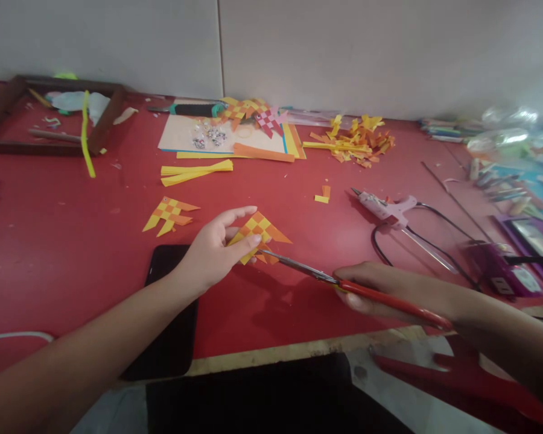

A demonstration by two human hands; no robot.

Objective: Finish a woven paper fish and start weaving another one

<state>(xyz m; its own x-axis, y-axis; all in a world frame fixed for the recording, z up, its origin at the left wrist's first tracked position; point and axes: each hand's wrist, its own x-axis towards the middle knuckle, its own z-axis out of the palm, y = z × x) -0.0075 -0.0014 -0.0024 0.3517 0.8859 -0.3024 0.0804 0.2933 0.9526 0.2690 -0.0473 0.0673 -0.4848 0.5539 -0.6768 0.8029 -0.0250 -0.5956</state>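
Note:
Between the thumb and fingers of my left hand (219, 244) is a woven paper fish (259, 228) in orange and yellow checks, held above the table. My right hand (380, 286) grips red-handled scissors (308, 269), whose blade tips meet the fish's lower edge by my left thumb. Whether the blades are parted there is too small to tell. A second woven paper fish (169, 214) lies flat on the red table to the left. Beneath my left forearm rests a black phone (172, 319), partly covered.
A pink glue gun (387, 211) with a looping black cord lies right of centre. Toward the wall are paper scraps (359, 141), yellow paper strips (196, 172), stacked paper sheets (176, 135) and a brown wooden frame (106, 120). A purple box (507, 271) stands at right.

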